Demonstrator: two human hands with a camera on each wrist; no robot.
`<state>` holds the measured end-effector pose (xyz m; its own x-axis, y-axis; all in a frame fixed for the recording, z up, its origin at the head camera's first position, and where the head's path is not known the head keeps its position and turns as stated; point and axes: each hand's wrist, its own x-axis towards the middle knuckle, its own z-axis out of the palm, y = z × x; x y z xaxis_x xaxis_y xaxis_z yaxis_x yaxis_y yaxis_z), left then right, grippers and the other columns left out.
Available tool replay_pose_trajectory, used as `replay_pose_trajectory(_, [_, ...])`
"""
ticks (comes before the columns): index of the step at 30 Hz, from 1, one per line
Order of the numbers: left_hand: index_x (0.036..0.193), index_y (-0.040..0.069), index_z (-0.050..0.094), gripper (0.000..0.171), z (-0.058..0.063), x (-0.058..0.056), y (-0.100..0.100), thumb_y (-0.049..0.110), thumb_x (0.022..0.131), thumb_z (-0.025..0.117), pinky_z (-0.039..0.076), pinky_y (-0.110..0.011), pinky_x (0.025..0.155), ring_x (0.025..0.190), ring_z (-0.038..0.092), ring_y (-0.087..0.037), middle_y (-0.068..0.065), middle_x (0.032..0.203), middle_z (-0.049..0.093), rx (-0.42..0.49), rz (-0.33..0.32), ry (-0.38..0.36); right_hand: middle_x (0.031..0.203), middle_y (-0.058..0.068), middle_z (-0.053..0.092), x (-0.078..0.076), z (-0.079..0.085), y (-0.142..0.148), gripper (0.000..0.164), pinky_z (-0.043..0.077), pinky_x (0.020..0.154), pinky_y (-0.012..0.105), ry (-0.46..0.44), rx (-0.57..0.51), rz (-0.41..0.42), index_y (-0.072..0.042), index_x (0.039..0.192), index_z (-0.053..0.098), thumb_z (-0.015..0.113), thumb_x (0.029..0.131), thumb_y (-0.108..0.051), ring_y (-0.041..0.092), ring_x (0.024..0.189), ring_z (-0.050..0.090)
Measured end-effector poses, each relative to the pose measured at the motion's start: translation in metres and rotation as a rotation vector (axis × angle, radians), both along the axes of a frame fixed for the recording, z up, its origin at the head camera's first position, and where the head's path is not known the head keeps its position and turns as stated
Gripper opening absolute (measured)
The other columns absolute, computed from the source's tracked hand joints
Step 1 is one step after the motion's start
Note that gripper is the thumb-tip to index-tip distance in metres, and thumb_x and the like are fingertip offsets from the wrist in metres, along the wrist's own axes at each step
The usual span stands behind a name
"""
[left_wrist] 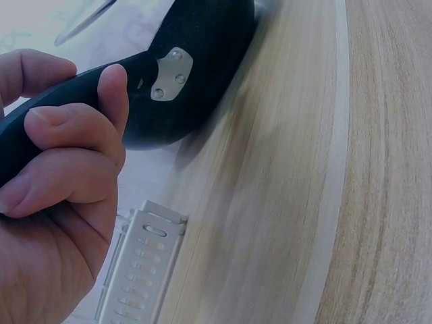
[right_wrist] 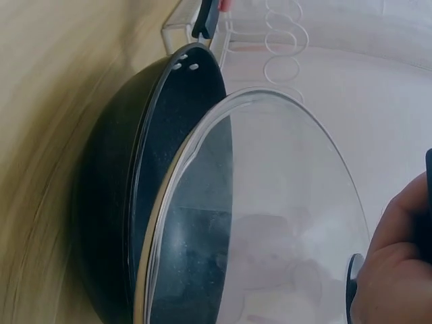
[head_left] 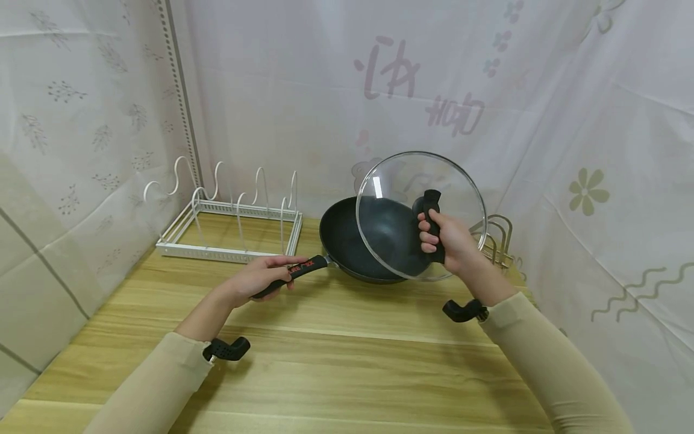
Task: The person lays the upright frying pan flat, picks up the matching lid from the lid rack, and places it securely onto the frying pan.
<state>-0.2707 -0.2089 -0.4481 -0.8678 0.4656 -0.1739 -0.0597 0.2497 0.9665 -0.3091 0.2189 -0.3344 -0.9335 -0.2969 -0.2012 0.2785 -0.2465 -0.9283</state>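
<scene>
A black wok [head_left: 347, 241] stands on the wooden table, its long handle [head_left: 312, 264] pointing toward the front left. My left hand [head_left: 265, 280] grips that handle; in the left wrist view the curled fingers [left_wrist: 74, 128] wrap round it near the riveted bracket. With my right hand [head_left: 447, 241] I hold a round glass lid [head_left: 390, 175] by its black handle [head_left: 432, 202]. The lid is tilted on edge over the right part of the wok, and the wok's dark inside shows through the glass. In the right wrist view the lid's rim overlaps the wok [right_wrist: 108, 189].
At the back left stands a white wire rack [head_left: 228, 250] with curved upright dividers. A smaller metal wire rack [head_left: 504, 238] is partly hidden behind my right wrist. Printed curtains [head_left: 303, 90] close off the back and sides of the wooden table [head_left: 325, 374].
</scene>
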Motion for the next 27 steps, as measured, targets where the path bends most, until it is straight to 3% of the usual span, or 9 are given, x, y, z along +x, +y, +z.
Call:
replay_pose_trajectory(11, [0.164, 0.018, 0.054, 0.056, 0.0, 0.0, 0.0, 0.015, 0.107, 0.053, 0.035, -0.023, 0.046, 0.05, 0.043, -0.01, -0.015, 0.102, 0.072, -0.008, 0.004, 0.001, 0.084, -0.006, 0.047, -0.004, -0.005, -0.009, 0.031, 0.036, 0.049, 0.02, -0.041, -0.01, 0.026, -0.011, 0.12, 0.046, 0.031, 0.121, -0.038, 0.007, 0.052, 0.036])
replay_pose_trajectory(27, [0.163, 0.017, 0.055, 0.057, 0.002, 0.002, 0.001, 0.015, 0.106, 0.055, 0.035, -0.023, 0.046, 0.05, 0.043, -0.01, -0.015, 0.1, 0.073, 0.001, 0.013, -0.006, 0.085, -0.004, 0.046, -0.012, -0.006, -0.022, 0.03, 0.037, 0.047, 0.019, -0.142, -0.11, 0.071, -0.01, 0.121, 0.044, 0.028, 0.121, -0.036, 0.006, 0.052, 0.036])
